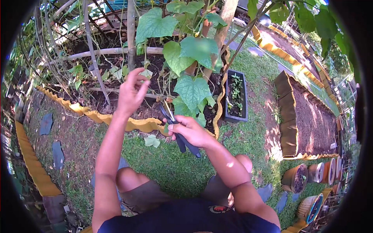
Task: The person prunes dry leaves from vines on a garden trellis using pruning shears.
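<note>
My right hand [189, 131] is wrapped round a pair of pruning shears [181, 140] with black handles. Their blades point up and away, toward low stems at the bed's edge. Raised over the bed, my left hand [132, 94] has its fingers curled, with a gap between thumb and fingertips; nothing held shows. A small pale leaf [146, 73] is right by its fingertips. Right of it climbs a vine with broad green leaves [193, 91], beside wooden stakes [131, 35]. A cut-looking leaf [152, 141] lies on the grass below the shears.
Yellow corrugated edging [142, 125] borders the bed in front of me. A horizontal pole [105, 51] crosses the bed. To the right are a black planter box [236, 95] with seedlings, a raised soil bed [314, 116] and several pots [295, 178]. Stepping stones [58, 155] lie left.
</note>
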